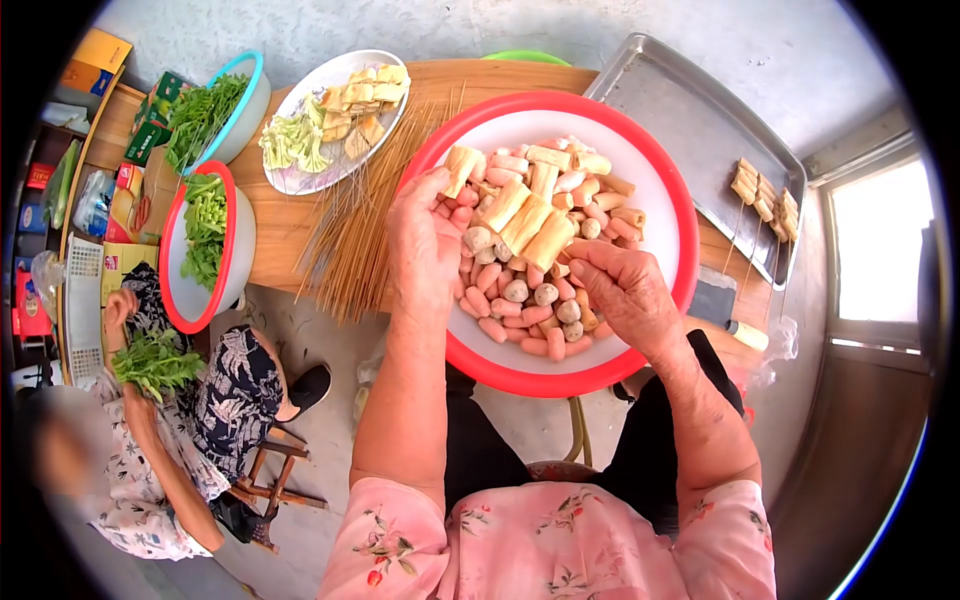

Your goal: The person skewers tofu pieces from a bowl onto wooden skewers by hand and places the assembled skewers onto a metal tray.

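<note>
A big white bowl with a red rim (683,190) holds small pink sausages (492,328), grey balls (546,294) and yellow rolled pieces (545,180). Above it, a row of yellow rolls (527,222) lies between my hands. My left hand (428,235) is at the bowl's left side, its fingers curled by a yellow roll (460,170) and partly hidden; whether it grips the roll is unclear. On the right, my right hand (625,295) pinches near the lower end of the row, and what sits between its fingertips is too small to make out.
Bare wooden skewers (350,235) lie left of the bowl. A plate (285,180) holds rolls and pale vegetables. A metal tray (650,95) with filled skewers (765,200) and a knife (712,300) are right. Bowls of greens (240,215) stand left, near a seated person (165,450) holding greens.
</note>
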The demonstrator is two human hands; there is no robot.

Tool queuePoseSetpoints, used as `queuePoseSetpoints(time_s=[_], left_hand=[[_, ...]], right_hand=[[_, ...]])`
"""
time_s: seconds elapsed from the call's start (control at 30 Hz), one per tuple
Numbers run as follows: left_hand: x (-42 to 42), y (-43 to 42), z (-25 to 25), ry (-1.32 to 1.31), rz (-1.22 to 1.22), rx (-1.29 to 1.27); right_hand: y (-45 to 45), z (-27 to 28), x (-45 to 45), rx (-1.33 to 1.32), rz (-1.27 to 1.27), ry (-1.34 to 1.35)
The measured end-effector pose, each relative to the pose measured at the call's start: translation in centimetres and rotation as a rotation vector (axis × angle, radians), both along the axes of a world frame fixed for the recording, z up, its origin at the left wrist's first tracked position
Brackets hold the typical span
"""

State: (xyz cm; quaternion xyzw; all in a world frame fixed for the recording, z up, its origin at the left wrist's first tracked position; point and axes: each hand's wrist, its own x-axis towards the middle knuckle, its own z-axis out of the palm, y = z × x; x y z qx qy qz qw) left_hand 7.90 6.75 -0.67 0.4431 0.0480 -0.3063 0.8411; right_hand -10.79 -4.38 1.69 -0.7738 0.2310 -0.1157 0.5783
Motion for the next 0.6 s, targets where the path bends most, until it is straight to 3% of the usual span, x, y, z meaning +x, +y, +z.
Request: queuePoseSetpoints(time_s=[0.6], left_hand=[[0.16, 0.24, 0.76, -0.082, -0.068, 0.13]], right_hand=[[0.05, -0.18, 0.18, -0.07, 0.037, -0.011]])
